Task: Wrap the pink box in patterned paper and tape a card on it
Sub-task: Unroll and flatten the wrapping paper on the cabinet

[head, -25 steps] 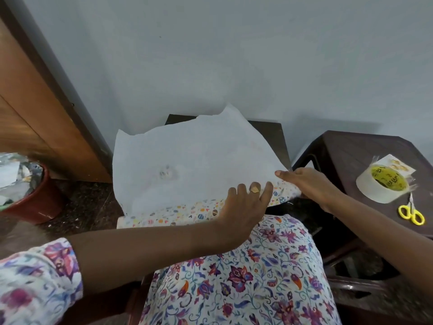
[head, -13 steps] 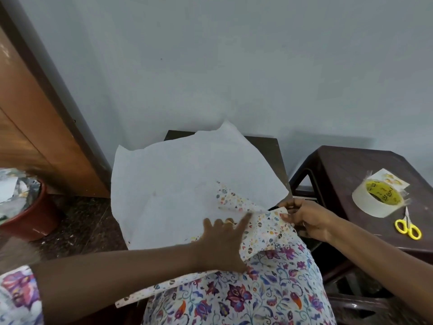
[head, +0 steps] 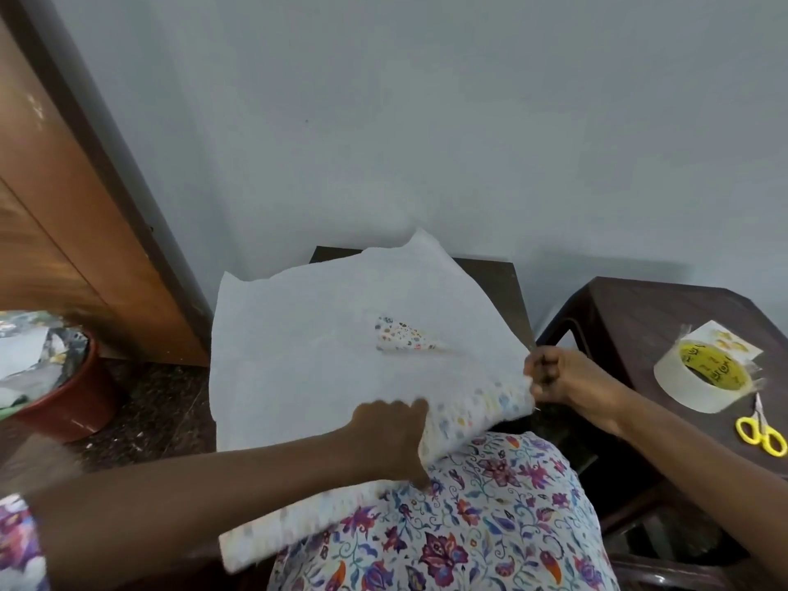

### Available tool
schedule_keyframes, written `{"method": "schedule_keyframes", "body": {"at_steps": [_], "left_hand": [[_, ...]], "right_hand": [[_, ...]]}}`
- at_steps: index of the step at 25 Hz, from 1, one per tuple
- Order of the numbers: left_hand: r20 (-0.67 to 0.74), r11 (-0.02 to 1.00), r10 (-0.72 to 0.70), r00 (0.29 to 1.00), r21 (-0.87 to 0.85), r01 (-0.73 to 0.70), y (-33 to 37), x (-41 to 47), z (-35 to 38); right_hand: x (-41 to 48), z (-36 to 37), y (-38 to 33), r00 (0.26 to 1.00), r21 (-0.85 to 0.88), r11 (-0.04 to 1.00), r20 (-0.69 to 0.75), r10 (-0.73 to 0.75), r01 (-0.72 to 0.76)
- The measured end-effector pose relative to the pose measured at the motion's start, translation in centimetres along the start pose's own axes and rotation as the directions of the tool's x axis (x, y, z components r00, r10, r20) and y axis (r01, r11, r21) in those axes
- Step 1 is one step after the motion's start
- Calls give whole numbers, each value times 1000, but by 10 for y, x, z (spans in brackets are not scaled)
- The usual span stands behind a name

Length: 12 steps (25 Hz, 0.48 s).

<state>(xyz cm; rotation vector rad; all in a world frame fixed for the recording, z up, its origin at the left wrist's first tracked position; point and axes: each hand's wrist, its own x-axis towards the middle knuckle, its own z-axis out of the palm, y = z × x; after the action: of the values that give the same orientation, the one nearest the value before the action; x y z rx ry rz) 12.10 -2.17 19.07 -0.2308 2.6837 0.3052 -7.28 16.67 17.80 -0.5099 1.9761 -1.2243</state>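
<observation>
Your large sheet of wrapping paper [head: 324, 368] lies white back up over the dark square stool [head: 494, 283] in front of your knees, reaching off it on the left. Its printed face is white, scattered with small shapes in many colours. That face shows along the near edge, which is turned up into a long flap running from your lap to the right corner. A small triangle of the same print also shows near the middle of the sheet. Whether the pink box is under it cannot be told.

Your left hand [head: 392, 437] grips the flap, fingers bent over the crease and thumb pointing down across the print; it is blurred. Your right hand [head: 567, 383] is clenched, pinching the paper's right corner.

On the dark brown plastic stool [head: 631, 317] to your right stands a roll of clear tape [head: 699, 379]. Its yellow core carries black print, too small to read. The roll rests partly on a white card [head: 731, 345] with yellow shapes, and small yellow-handled scissors [head: 761, 430] lie just beside it.
</observation>
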Motion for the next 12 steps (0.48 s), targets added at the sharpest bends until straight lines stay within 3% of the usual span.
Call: {"method": "schedule_keyframes", "body": {"at_steps": [1,2,3,4,5,7,8,9,12], "left_hand": [[180,981,29,983,-192,6,-3,-7,-5],[290,925,79,954,-377,37,-8,-15,-9],[331,846,114,937,-527,83,-12,-20,-12],[311,769,119,943,-630,111,-19,-20,-14],[223,744,81,971,-662,90,-28,-17,-15],[-65,895,-80,995,-444,44,-61,4,-15],[-174,950,-143,974,-301,86,-80,14,-15],[-191,957,-231,954,-221,187,-101,25,-13],[15,873,-459,888,-176,454,-150,52,4]], "right_hand": [[-5,-8,-8,981,-353,935,178,70,-3],[-8,-8,-17,950,-669,741,265,165,58],[-9,-2,-26,951,-840,524,263,163,143],[-10,11,-36,963,-899,373,265,47,229],[-15,28,-50,958,-905,316,276,-74,285],[-26,68,-67,918,-817,421,359,-165,395],[-31,87,-69,887,-761,469,446,-120,447],[-35,103,-69,837,-728,471,545,-43,498],[-28,137,-64,703,-724,361,678,214,588]]}}
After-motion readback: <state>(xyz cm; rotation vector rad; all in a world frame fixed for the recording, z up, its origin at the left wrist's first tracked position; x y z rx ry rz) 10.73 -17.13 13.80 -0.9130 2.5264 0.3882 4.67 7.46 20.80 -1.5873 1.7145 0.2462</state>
